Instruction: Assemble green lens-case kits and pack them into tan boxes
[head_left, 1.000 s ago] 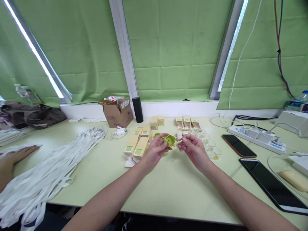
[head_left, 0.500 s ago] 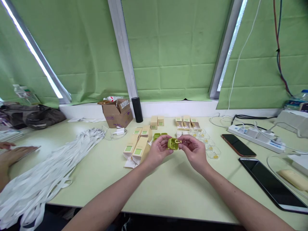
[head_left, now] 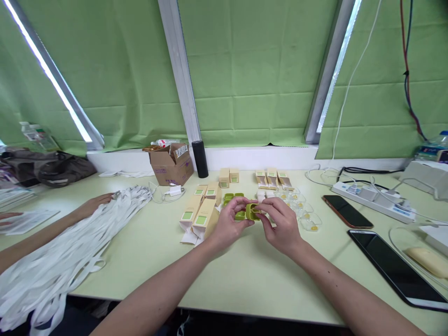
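Note:
In my left hand [head_left: 228,225] is a small olive-green plastic case [head_left: 250,212], gripped between thumb and fingers with its hollow side toward me. My right hand [head_left: 283,223] is closed at the case's right side. Its fingertips pinch a small loop-shaped piece [head_left: 255,211] at the case's opening; they partly hide it. Just behind my left fingers lie more green cases [head_left: 229,197]. Left of that hand stand several cream cartons with green labels [head_left: 204,220]. Clear plastic shells with yellow spots [head_left: 311,221] lie beyond my right hand, beside small white blocks [head_left: 261,195].
Open cartons [head_left: 271,178] and a black cylinder [head_left: 199,159] stand at the back, near a cardboard box [head_left: 171,165]. White straps [head_left: 87,238] cover the left side, where another person's hand [head_left: 96,203] reaches. Two phones [head_left: 395,268] and a power strip [head_left: 373,201] lie right.
My right hand has moved the small loop-shaped piece left, into the green case's opening. The case has turned slightly in my left hand. Another person's arm has reached onto the white straps.

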{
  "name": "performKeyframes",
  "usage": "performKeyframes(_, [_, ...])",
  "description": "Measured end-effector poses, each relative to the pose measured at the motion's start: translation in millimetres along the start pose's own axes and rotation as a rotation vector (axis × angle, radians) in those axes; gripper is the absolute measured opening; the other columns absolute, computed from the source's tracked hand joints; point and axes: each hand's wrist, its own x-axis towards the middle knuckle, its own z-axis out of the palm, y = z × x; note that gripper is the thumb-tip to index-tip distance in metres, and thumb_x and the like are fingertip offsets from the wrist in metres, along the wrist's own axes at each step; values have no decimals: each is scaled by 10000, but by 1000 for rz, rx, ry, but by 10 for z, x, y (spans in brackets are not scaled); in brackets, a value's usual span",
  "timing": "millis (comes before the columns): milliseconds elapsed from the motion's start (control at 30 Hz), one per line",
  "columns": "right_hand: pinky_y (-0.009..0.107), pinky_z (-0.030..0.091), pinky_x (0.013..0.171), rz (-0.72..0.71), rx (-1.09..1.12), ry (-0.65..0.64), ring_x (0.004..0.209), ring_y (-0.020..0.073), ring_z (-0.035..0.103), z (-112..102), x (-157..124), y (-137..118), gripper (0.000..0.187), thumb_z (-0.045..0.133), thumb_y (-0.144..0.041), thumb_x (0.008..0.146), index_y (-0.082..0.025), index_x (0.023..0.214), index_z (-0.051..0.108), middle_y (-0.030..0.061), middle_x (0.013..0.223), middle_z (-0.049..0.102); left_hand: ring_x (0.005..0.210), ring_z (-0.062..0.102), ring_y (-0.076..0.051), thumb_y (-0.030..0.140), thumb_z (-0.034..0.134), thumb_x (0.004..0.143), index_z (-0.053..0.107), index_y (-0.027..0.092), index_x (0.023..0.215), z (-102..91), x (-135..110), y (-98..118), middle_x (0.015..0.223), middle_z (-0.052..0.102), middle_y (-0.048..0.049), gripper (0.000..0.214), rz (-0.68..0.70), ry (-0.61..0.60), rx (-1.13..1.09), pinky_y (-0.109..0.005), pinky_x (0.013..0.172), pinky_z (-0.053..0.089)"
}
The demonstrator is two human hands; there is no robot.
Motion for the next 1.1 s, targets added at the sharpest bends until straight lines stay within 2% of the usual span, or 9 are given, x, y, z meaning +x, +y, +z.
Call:
performKeyframes(100, [323,491,614,24,-46,-9,768,202,629,1,-2,1,200,603,-86,976,-219,1076,714,77,927,641,1218,694,-263,81,852,747,629,213,1134,5,-7,16,1324,741,-120,465,29,9,52,-397,993,560])
performKeyframes(300, [327,393,600,-40,-81,-44,669,188,549,14,-6,7,150,603,-79,987,-198,1022,688,27,739,642,1253,684,-277,77,839,763,647,213,1136,7,-23,46,1328,736,-120,441,50,12,124,-441,1064,535])
performKeyframes(500, [313,424,613,-54,-57,-27,643,175,603,29,-28,25,142,626,-87,986,-200,1051,682,20,750,714,1241,690,-280,94,862,764,667,216,1139,-3,-24,40,1287,743,-116,440,59,14,156,-444,1068,540])
performKeyframes(867, [279,446,591,-50,-29,-51,614,158,641,52,-53,50,153,597,-82,986,-203,1008,687,13,737,724,1262,687,-285,70,856,760,723,225,1164,-19,-37,47,1298,756,-103,453,58,2,196,-470,1113,529])
performKeyframes(1100, [269,400,544,-44,-10,-58,533,141,602,66,-88,92,145,596,-107,989,-216,976,690,-14,648,681,1265,689,-285,57,858,742,769,253,1182,-43,-38,37,1280,763,-83,490,53,-5,237,-486,1132,528])
